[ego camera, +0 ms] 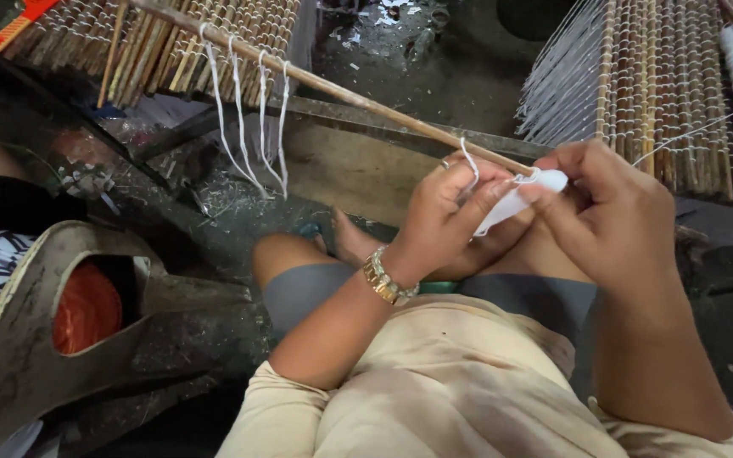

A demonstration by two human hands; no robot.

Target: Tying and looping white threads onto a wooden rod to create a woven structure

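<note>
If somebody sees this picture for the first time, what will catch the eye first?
First, in the middle right, the left hand and the right hand meet at the end of a long thin stick, working white string around it. A gold wristwatch shines on the left wrist. White loops hang from the stick at upper left, and stick mats laced with white thread stand at upper right.

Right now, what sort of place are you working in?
Probably a small, informal weaving workshop for bamboo blinds. Stick mats bound with white thread hang at both sides, both hands work white thread at a long stick, and offcuts litter the dark floor.
</note>
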